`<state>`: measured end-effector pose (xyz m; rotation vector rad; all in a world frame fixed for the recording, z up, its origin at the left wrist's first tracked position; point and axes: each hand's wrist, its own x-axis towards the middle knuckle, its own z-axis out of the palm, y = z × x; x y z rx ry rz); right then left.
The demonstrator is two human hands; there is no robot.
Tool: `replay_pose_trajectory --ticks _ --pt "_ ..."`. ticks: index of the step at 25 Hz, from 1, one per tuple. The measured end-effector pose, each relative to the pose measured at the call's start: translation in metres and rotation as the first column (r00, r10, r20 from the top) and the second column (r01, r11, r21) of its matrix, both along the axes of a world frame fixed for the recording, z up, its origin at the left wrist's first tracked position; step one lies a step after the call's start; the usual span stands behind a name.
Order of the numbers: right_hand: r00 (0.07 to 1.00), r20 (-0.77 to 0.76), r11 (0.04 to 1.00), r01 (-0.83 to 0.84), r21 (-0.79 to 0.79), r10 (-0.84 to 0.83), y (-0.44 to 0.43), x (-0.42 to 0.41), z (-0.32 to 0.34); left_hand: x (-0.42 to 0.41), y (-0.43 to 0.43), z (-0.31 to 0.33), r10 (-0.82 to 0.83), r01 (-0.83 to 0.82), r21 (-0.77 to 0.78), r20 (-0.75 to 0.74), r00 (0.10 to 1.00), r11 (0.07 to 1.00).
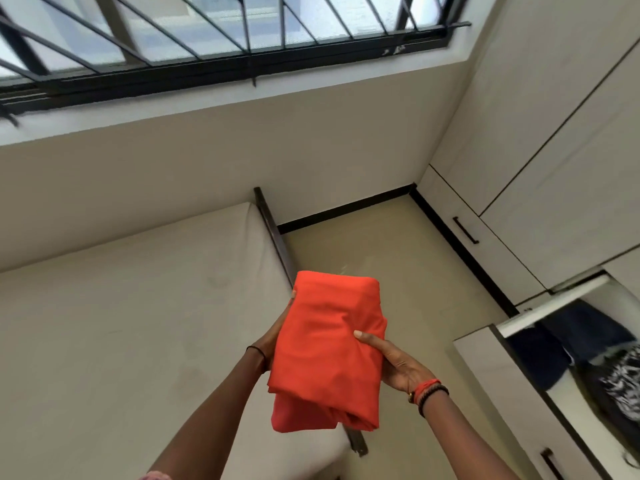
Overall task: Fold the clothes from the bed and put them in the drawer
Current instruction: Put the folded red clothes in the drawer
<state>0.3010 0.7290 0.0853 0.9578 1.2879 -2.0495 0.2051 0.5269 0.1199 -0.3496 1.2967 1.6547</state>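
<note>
I have the folded orange cloth (329,344) up in the air between my two hands, clear of everything else. My right hand (394,365) grips its right edge: the thumb lies flat across the top of the fabric and the other fingers are tucked underneath, so the bundle is pinched between them. My left hand (277,336) lies against the cloth's left edge and helps carry it. Most of that hand is hidden behind the fabric, with only one fingertip showing near the upper left corner, so I cannot tell how far its fingers curl. The cloth is folded into a thick oblong, its loose layered ends hanging at the end nearest me. A thin black band (258,351) sits on my left wrist, and red and dark bracelets (429,391) on my right. Below and to the left of my left hand lies the bed (138,306), its pale mattress bare, with the dark frame rail (277,237) running just beyond the cloth's left side. To the right of my right hand, lower down and well apart from the cloth, the drawer (554,306) stands pulled out. In it lie dark blue clothes (568,341) and a black-and-white patterned garment (623,386). Beyond my hands are the floor (374,247) and the barred window (225,39).
</note>
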Motion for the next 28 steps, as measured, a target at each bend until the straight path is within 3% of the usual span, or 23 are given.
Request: replay_pose_trajectory --ticks 4,9,15,19,28 --pt "0.988 -0.04 0.983 0.145 -0.11 -0.15 0.046 0.024 0.017 0.006 0.055 -0.002 -0.058 0.059 0.012 -0.014 0.998 0.998" --pt "0.968 -0.03 0.963 0.246 -0.107 -0.251 0.082 0.053 0.028 0.011 0.107 -0.002 -0.168 0.167 0.039 0.049 0.985 0.985" --pt "0.898 -0.033 0.898 0.436 -0.065 -0.439 0.114 0.079 0.029 0.009 0.176 0.009 -0.296 0.296 -0.01 0.005 0.955 0.955" --pt "0.801 -0.023 0.802 0.598 -0.009 -0.598 0.139 0.1 0.021 0.002 0.225 0.004 -0.522 0.524 -0.064 0.052 0.851 0.849" --pt "0.641 -0.032 0.641 0.767 0.023 -0.767 0.218 0.165 0.022 0.039 0.334 0.003 -0.78 0.78 -0.04 0.022 0.625 0.624"
